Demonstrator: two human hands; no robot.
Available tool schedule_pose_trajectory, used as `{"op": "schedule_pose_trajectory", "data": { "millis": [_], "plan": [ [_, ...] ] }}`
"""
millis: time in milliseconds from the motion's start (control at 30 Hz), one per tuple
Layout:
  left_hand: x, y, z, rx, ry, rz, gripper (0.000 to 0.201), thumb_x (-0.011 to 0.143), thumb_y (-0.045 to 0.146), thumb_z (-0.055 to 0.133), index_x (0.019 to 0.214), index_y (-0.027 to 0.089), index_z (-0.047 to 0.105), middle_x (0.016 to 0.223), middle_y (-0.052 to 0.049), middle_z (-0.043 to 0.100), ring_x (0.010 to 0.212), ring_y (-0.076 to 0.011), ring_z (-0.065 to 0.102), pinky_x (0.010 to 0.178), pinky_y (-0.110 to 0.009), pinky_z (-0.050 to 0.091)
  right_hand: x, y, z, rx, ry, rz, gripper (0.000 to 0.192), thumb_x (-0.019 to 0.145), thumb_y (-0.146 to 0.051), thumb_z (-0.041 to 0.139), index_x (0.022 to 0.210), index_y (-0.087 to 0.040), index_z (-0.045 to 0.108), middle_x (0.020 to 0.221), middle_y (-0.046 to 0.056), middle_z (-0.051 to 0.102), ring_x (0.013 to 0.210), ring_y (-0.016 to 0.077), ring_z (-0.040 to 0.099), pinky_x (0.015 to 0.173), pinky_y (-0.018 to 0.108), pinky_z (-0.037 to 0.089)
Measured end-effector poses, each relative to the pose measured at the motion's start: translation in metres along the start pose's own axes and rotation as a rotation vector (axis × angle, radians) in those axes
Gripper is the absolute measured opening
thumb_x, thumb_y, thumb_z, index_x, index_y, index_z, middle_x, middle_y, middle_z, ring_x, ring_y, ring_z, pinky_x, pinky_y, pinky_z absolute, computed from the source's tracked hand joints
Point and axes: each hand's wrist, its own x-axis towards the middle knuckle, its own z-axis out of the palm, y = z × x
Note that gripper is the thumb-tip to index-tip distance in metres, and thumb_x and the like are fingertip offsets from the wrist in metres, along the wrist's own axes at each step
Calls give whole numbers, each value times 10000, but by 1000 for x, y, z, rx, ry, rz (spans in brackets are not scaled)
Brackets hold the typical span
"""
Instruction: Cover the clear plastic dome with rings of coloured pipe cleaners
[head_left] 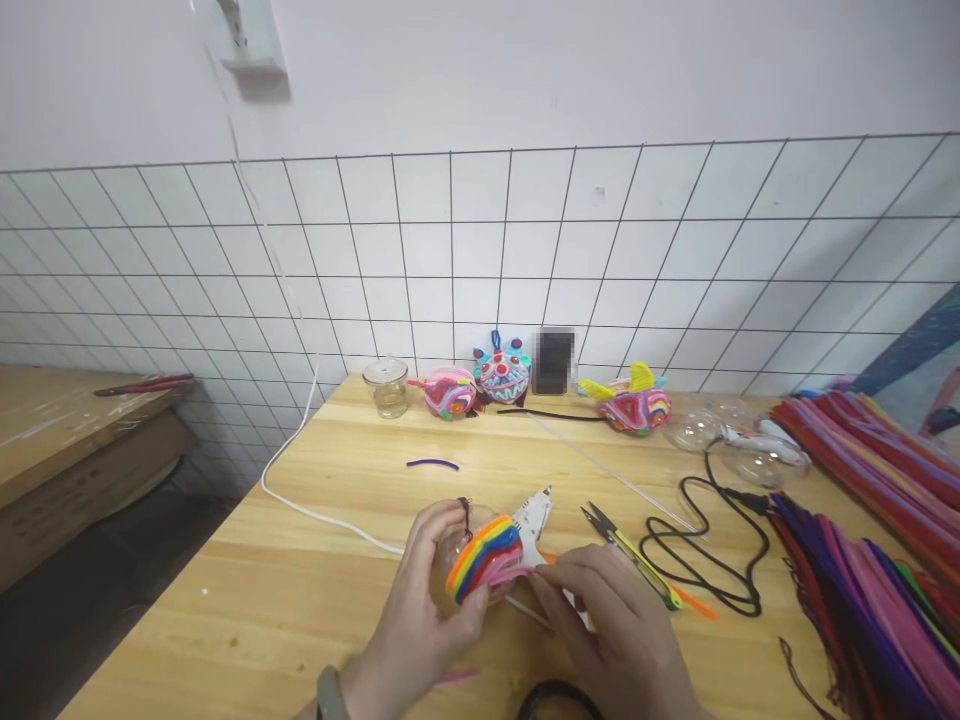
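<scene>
Ball [487, 556] in left hand [429, 602]; cup [388, 392] behind, left; snips [634, 556] right; pipe-cleaner bundles [847, 590] far right.

A lidded clear cup [386, 390] of pale liquid stands near the back edge of the wooden table [232, 610], with a dark, partly pixelated rectangle [553, 362] upright farther right. Behind runs a white wall [420, 240] lined with a dark grid, plain above, where a white socket [255, 45] is mounted. At far left, thin reddish items [146, 385] lie on a second table [45, 410].
</scene>
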Motion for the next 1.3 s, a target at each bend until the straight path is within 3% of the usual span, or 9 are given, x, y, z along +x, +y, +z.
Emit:
{"op": "schedule_pose_trajectory", "data": {
  "millis": [300, 667, 833, 1300],
  "plan": [
    [-2, 2, 0, -99, -6, -74, 473, 767, 210, 631, 1224, 216, 505, 1249, -149, 530, 1196, -317, 524, 1017, -524, 422, 3, -7, 4, -17, 5, 68, 173, 909, -129, 538, 757, -212, 535, 600, -18, 569, 542, 134, 511, 544, 255, 380],
    [0, 5, 2, -134, 11, -89, 449, 742, 204, 655, 1172, 222, 529, 1177, -126, 585, 1117, -295, 580, 979, -480, 466, 2, -11, 5, -18, 0, 80, 177, 895, -123, 531, 746, -218, 551, 571, -24, 529, 527, 141, 489, 521, 257, 357],
    [0, 7, 2, -150, -56, -56, 426, 802, 231, 612, 1205, 258, 475, 1176, -103, 561, 1096, -272, 595, 924, -430, 511, 2, -13, 5, -1, 2, 86, 166, 888, -119, 539, 748, -210, 536, 571, -29, 507, 526, 133, 479, 513, 247, 357],
    [-3, 3, 3, -146, -101, -101, 428, 835, 272, 591, 1238, 281, 446, 1234, -101, 529, 1166, -278, 545, 987, -450, 463, 2, -16, 2, 59, -63, 169, 179, 894, -131, 510, 742, -208, 563, 577, -25, 522, 514, 131, 494, 497, 241, 368]
  ]
}}
